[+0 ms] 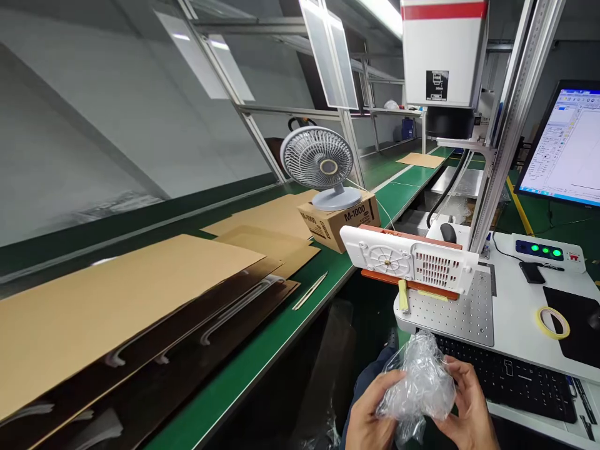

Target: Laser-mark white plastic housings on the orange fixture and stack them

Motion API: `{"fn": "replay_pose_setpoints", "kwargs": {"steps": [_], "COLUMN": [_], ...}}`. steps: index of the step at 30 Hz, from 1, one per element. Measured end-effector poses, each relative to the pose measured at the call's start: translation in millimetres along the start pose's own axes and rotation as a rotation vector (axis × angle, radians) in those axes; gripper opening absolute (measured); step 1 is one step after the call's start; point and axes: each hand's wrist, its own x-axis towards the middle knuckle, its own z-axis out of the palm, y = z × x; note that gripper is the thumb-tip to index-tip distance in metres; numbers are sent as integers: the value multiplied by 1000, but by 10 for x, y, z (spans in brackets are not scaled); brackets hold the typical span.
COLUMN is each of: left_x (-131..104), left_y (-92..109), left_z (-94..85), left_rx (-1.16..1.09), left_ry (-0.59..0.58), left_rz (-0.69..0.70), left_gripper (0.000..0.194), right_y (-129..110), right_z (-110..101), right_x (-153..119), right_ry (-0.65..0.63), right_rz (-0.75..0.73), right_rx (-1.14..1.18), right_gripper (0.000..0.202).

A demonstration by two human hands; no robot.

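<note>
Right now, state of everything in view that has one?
Left hand: closed on the plastic bag.
Right hand: closed on the same bag.
Plastic bag: crumpled, held up between both hands.
Fan: upright on the box; spinning or not, cannot tell.
Monitor: on.
Green lamps: lit.
White panel: lying on the machine's plate.

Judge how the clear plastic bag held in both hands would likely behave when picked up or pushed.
The clear plastic bag looks crumpled and wrinkled between the left hand and right hand, so it is probably floppy. It is thin and see-through, so likely very light. Its glossy sheen suggests it may be slippery.
</note>
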Motion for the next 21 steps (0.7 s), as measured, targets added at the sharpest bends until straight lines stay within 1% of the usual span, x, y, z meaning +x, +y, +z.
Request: {"fn": "replay_pose_setpoints", "kwargs": {"steps": [2, 3, 4, 5, 6, 8, 9, 11, 13, 15, 16, 17, 19, 21], "left_x": [-3, -10, -16, -22, -27, -35, -40, -54, -79, -112, -127, -140, -151, -144], "left_y": [20, 30, 42, 54, 66, 94, 108, 140, 170, 188, 191, 191, 193, 213], "left_z": [20, 44, 75, 110, 148, 219, 249, 289, 302, 297, 293, 291, 296, 314], "left_rx": [23, 36, 48, 56, 59, 60, 59, 72, 93, 108, 114, 126, 166, 206], "left_ry": [-56, -104, -161, -226, -299, -429, -469, -535, -581, -583, -556, -512, -413, -347], "left_rz": [36, 53, 71, 94, 123, 194, 229, 254, 223, 200, 201, 211, 213, 175], "left_gripper": [26, 24, 23, 24, 29, 43, 50, 57, 53, 45, 44, 48, 61, 68], "right_y": [-27, -47, -70, -94, -117, -149, -155, -148, -120, -83, -67, -56, -51, -65], "right_z": [-18, -26, -35, -44, -54, -79, -95, -136, -194, -268, -310, -351, -431, -497], "right_x": [14, 16, 16, 13, 9, 0, -3, -4, 0, 10, 18, 28, 53, 80], "right_ry": [-47, -89, -138, -187, -231, -292, -300, -252, -159, -72, -30, 17, 117, 191], "right_rz": [-13, -17, -9, 11, 35, 70, 73, 52, 25, 1, -7, -9, 0, 16], "right_rx": [16, 20, 18, 10, -3, -28, -37, -51, -40, 6, 31, 54, 87, 117], "right_gripper": [102, 108, 110, 106, 98, 75, 65, 57, 55, 56, 55, 54, 52, 51]}}
